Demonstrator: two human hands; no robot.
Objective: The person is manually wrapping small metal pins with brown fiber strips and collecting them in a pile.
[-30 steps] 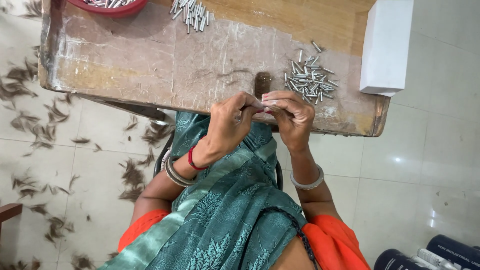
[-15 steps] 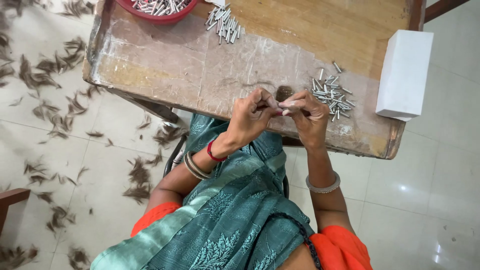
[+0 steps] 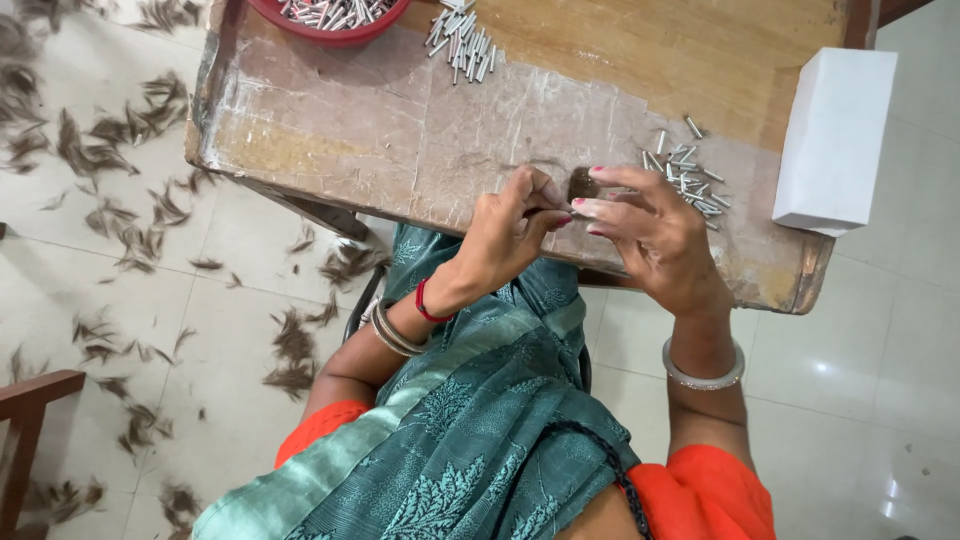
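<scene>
My left hand [image 3: 505,235], with a red thread and bangles at the wrist, is pinched shut on what looks like a small thin metal tube at the near edge of the worn wooden table [image 3: 400,140]. My right hand [image 3: 655,240], wearing a silver bangle, holds a small dark hair tuft [image 3: 581,184] between thumb and fingers, the other fingers stretched out. The two hands' fingertips almost touch. A loose heap of short metal tubes [image 3: 685,172] lies just beyond my right hand.
A white box [image 3: 835,135] stands on the table's right end. A second heap of tubes [image 3: 462,40] and a red bowl [image 3: 330,30] of tubes sit at the far edge. Dark hair clippings [image 3: 130,230] litter the tiled floor; a wooden frame [image 3: 30,400] is at lower left.
The view has shifted so the table and hands sit more to the right. My hands stay together at the table edge; the right hand's fingers have spread out and the dark tuft shows between the hands.
</scene>
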